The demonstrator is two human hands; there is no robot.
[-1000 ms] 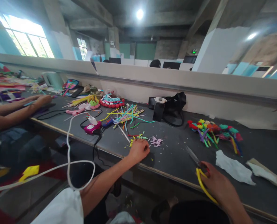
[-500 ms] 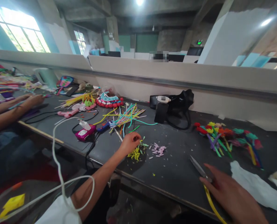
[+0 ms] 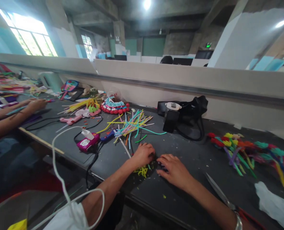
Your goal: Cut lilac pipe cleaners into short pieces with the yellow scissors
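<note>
My left hand (image 3: 144, 154) rests low over a small heap of cut pieces, fingers curled and tips turned down, so what they may hold is hidden. Yellow snippets (image 3: 142, 172) lie just under its wrist side, with a few green ones beside them. Facing it, my right hand (image 3: 174, 169) is on the table with thumb and fingers apart and bent, covering most of the lilac snippets. Scissors (image 3: 219, 191) lie on the table beside my right forearm, blades pointing away from me, handles partly hidden by the wrist.
Pastel fuzzy stems (image 3: 133, 124) are piled ahead, left of a black bag (image 3: 194, 111). A magenta box (image 3: 88, 142) with a white plug, a pink glue gun (image 3: 71, 120) and cables lie left. Coloured stem flowers (image 3: 240, 148) lie right. A co-worker's hands (image 3: 35, 104) are far left.
My right hand has let go of the scissors, leaving them on the table, and moved left to the lilac snippets. My left hand has shifted slightly right and lower over the heap.
</note>
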